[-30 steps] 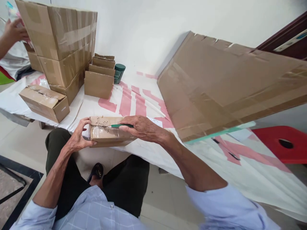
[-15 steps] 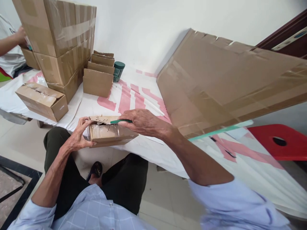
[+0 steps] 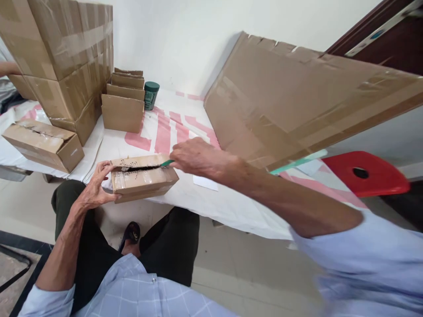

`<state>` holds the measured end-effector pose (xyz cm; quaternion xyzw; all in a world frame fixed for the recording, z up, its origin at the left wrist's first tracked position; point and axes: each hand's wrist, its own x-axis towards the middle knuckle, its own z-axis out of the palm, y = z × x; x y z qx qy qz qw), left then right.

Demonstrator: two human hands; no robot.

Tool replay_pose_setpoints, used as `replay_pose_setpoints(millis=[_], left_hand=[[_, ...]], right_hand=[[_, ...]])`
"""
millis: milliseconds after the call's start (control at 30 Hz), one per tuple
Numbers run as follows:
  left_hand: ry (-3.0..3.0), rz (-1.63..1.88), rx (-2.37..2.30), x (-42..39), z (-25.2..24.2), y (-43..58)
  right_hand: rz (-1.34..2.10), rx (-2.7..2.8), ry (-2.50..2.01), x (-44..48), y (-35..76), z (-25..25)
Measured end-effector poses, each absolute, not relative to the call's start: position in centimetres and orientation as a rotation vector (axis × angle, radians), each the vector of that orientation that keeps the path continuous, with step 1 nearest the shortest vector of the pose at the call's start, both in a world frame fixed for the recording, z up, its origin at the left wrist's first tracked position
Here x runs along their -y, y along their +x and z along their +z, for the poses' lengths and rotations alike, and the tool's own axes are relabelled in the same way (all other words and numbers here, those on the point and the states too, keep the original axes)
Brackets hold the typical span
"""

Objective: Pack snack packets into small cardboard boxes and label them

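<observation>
A small cardboard box [image 3: 145,181] lies at the table's front edge, a dark slit running along the seam on its taped top. Dark printed marks show near the slit's left part. My left hand [image 3: 97,185] grips the box's left end, thumb low on the front and fingers on top. Closed around a green box cutter [image 3: 167,163], my right hand [image 3: 194,158] is at the right end of the seam. Only a short green part of the cutter shows; its blade cannot be made out.
Another box with a split top [image 3: 44,141] lies at the left, before tall stacked cartons [image 3: 76,57]. Folded cardboard pieces [image 3: 122,112] stand beside a green cup [image 3: 151,95]. A large cardboard sheet [image 3: 297,101] leans at the right, near a red stool [image 3: 373,176]. A co-worker's arm [image 3: 9,68] shows far left.
My right hand has drawn the box cutter rightward along the seam, and the slit is now longer and wider. My left hand still grips the box. The view has turned slightly right.
</observation>
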<state>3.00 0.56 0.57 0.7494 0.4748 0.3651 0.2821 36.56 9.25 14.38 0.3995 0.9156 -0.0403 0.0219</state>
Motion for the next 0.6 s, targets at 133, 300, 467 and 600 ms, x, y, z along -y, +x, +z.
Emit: replay_pose_setpoints(millis=[133, 300, 467, 600], left_hand=[[2.016, 0.956, -1.273, -0.7, 0.8, 2.2], [2.057, 0.911, -1.280, -0.8, 1.2, 2.5], [2.058, 0.914, -1.304, -0.7, 1.3, 2.8], [2.044, 0.924, -1.314, -0.8, 1.5, 2.7]], right_hand=[[-0.238, -2.875, 1.272, -10.1, 42.3, 15.2], [-0.379, -3.089, 1.856, -9.2, 45.3, 9.2], [-0.532, -2.821, 2.286, -7.9, 43.7, -2.9], [-0.524, -2.899, 2.363, -8.0, 42.5, -4.2]])
